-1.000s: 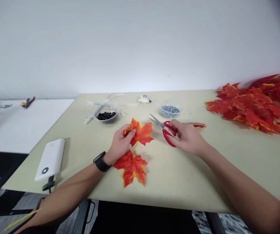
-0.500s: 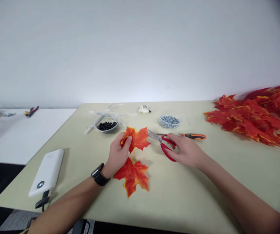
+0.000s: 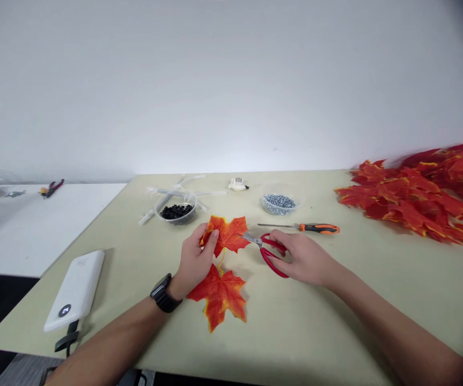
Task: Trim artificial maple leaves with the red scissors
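My left hand (image 3: 199, 252), with a black watch (image 3: 164, 294) on its wrist, pinches the edge of an orange-red artificial maple leaf (image 3: 231, 236) between thumb and fingers. A yellow cord (image 3: 220, 262) runs from it to a second maple leaf (image 3: 221, 300), which lies nearer me on the table. Red-handled scissors (image 3: 269, 257) are in my right hand (image 3: 306, 256), fingers and thumb through the loops. The blades point left, and their tips overlap the right side of the upper leaf; I cannot tell whether they touch it.
Behind the hands stand a tub of black pieces (image 3: 177, 213) beside clear strips (image 3: 183, 187), a white gadget (image 3: 237, 184) and a tub of silvery screws (image 3: 278, 203). An orange-black screwdriver (image 3: 320, 228) lies right of centre. Red leaves (image 3: 420, 198) pile up far right; a white power bank (image 3: 76, 289) lies left.
My right hand has brought the scissors left and slightly down, so the tips now overlap the upper leaf. The blades look more closed. My left hand keeps its pinch.
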`<action>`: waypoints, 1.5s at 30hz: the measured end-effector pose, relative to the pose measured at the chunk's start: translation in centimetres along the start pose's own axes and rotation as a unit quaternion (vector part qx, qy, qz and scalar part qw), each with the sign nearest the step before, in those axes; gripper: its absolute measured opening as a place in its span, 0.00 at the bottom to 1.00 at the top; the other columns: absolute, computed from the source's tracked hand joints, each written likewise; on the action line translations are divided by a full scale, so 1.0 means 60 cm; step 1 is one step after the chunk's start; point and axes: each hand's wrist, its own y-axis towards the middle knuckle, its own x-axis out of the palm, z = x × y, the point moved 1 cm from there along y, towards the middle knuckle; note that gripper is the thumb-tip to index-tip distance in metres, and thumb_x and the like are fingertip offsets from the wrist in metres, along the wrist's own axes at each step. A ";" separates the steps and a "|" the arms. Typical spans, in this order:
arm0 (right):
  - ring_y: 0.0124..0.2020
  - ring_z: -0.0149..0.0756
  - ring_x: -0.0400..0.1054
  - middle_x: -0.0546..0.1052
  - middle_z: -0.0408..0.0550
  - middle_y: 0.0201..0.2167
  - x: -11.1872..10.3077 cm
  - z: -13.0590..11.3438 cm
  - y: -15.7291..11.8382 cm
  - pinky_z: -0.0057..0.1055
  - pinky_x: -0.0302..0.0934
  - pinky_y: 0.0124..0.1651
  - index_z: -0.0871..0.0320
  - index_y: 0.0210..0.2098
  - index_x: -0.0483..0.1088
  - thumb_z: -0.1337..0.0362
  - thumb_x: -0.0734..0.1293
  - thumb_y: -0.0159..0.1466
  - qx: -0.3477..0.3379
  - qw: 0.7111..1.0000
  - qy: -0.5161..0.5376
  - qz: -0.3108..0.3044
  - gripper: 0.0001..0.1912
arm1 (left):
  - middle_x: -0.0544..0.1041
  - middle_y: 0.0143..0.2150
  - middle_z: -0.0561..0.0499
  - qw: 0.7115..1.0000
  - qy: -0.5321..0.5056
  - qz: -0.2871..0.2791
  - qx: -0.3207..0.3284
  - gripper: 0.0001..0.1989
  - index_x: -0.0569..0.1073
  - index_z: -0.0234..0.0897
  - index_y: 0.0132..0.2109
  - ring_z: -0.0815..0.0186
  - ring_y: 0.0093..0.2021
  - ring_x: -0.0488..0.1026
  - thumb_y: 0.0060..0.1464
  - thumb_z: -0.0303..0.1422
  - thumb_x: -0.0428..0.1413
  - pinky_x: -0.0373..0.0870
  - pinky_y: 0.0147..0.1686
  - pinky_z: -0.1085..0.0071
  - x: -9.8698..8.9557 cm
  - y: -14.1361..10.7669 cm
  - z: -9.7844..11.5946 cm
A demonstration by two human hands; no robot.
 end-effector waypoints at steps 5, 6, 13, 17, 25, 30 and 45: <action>0.26 0.35 0.66 0.76 0.44 0.27 -0.002 -0.005 -0.001 0.33 0.54 0.31 0.54 0.38 0.67 0.49 0.62 0.70 -0.007 1.000 0.008 -0.002 0.15 | 0.75 0.35 0.54 0.998 0.036 -0.030 0.029 0.13 0.73 0.39 0.40 0.67 0.35 0.69 0.70 0.42 0.52 0.65 0.37 0.71 0.003 -0.006 0.005; 0.26 0.35 0.66 0.75 0.44 0.27 -0.003 -0.006 -0.001 0.32 0.54 0.31 0.54 0.38 0.68 0.49 0.62 0.70 -0.008 1.000 0.009 -0.003 0.15 | 0.76 0.37 0.53 0.998 0.035 -0.037 0.031 0.12 0.74 0.39 0.42 0.66 0.36 0.70 0.70 0.41 0.52 0.65 0.39 0.71 0.003 -0.006 0.006; 0.25 0.34 0.66 0.76 0.43 0.26 -0.005 -0.012 -0.001 0.32 0.54 0.30 0.55 0.38 0.69 0.49 0.62 0.71 -0.016 1.000 0.023 -0.013 0.16 | 0.80 0.45 0.50 0.998 0.006 -0.051 0.034 0.11 0.75 0.40 0.48 0.64 0.45 0.75 0.69 0.40 0.53 0.68 0.47 0.70 0.009 -0.008 0.005; 0.24 0.32 0.65 0.75 0.40 0.25 -0.002 -0.009 -0.001 0.31 0.55 0.30 0.54 0.39 0.71 0.49 0.62 0.71 -0.023 0.999 0.044 -0.023 0.15 | 0.79 0.44 0.50 0.999 0.006 -0.041 0.035 0.10 0.73 0.39 0.48 0.65 0.44 0.75 0.69 0.40 0.53 0.69 0.46 0.71 0.011 -0.007 -0.001; 0.22 0.32 0.65 0.75 0.39 0.24 -0.002 -0.005 0.000 0.30 0.53 0.28 0.53 0.39 0.74 0.53 0.63 0.71 -0.020 0.996 0.076 -0.041 0.13 | 0.78 0.41 0.52 0.999 0.001 -0.042 0.024 0.09 0.72 0.40 0.46 0.66 0.40 0.73 0.69 0.40 0.53 0.68 0.44 0.71 0.011 -0.003 -0.003; 0.24 0.35 0.67 0.77 0.44 0.26 -0.001 -0.003 0.000 0.30 0.53 0.28 0.54 0.42 0.75 0.51 0.63 0.70 -0.012 0.998 0.064 -0.011 0.14 | 0.78 0.43 0.52 0.998 -0.054 -0.037 -0.014 0.11 0.72 0.40 0.49 0.66 0.40 0.73 0.67 0.42 0.56 0.70 0.43 0.71 0.011 -0.003 -0.010; 0.29 0.37 0.70 0.79 0.44 0.31 -0.001 -0.001 0.001 0.31 0.56 0.32 0.52 0.49 0.73 0.53 0.63 0.70 0.012 1.000 0.029 -0.002 0.14 | 0.70 0.25 0.54 0.984 -0.110 -0.075 -0.118 0.22 0.70 0.35 0.27 0.69 0.27 0.65 0.57 0.47 0.64 0.64 0.29 0.72 0.008 -0.009 -0.003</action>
